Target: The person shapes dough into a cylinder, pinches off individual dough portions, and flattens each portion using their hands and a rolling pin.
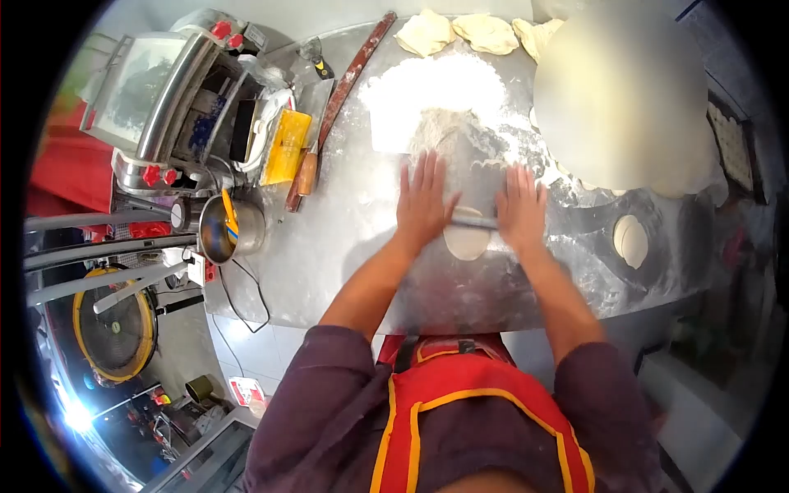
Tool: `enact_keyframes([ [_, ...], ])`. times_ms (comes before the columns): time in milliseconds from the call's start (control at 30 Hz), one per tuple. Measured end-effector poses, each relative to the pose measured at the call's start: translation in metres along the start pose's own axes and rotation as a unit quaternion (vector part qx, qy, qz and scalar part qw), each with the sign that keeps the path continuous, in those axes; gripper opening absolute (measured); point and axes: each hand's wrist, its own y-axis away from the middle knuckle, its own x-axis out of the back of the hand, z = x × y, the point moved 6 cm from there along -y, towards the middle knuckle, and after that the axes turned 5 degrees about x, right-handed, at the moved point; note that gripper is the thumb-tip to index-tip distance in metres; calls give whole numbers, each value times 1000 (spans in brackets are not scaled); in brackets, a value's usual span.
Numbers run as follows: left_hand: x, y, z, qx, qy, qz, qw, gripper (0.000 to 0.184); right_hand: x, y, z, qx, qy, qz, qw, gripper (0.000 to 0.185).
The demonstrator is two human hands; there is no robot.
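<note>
My left hand (423, 201) and my right hand (520, 205) lie with fingers stretched forward and flat, palms over the two ends of a thin rolling pin (475, 221). Both hands are open, not wrapped round the pin. Beneath the pin's middle is a flattened round of dough (467, 244), on the metal worktop (345, 255). A heap of white flour (444, 86) lies beyond my fingertips. Off to the right, another dough round (630, 241) rests on the floured metal.
Lumps of dough (425, 33) sit along the back edge. At left are a dough machine (156, 107), a long dark red stick (349, 78), a yellow scraper (288, 146), a wooden-handled tool (307, 172) and a metal pot (246, 226). A blurred patch hides the back right.
</note>
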Motion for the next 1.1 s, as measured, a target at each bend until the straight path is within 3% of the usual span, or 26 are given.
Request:
enact_keyframes([
  [167,12,105,12,-73,88,-115,987,81,8,67,-21,25,-40,-49,998,56],
  [200,15,105,12,-77,109,-65,989,73,9,67,-22,28,-30,-43,998,56],
  [300,4,79,10,-37,251,-93,963,50,10,58,-25,32,-26,-39,998,56],
  [400,-21,60,21,-5,287,-287,914,31,15,91,-29,36,-65,-67,995,53],
  [500,-18,59,16,33,344,-289,893,28,20,136,-35,65,-117,-45,990,50],
  [600,-9,53,16,51,378,-273,883,31,30,152,-36,84,-173,-14,981,45],
  [700,26,20,29,46,350,-193,915,31,42,150,-28,92,-183,-7,979,38],
  [833,39,-36,53,6,203,-63,977,32,57,165,-5,107,-160,-8,981,37],
  [867,30,-44,59,11,209,-130,969,31,59,167,4,107,-158,-21,981,38],
  [967,-20,-61,59,-67,176,-7,982,31,66,172,29,111,-169,-55,978,37],
  [1100,-40,-37,58,-62,189,-8,980,36,78,172,43,127,-202,-54,970,42],
])
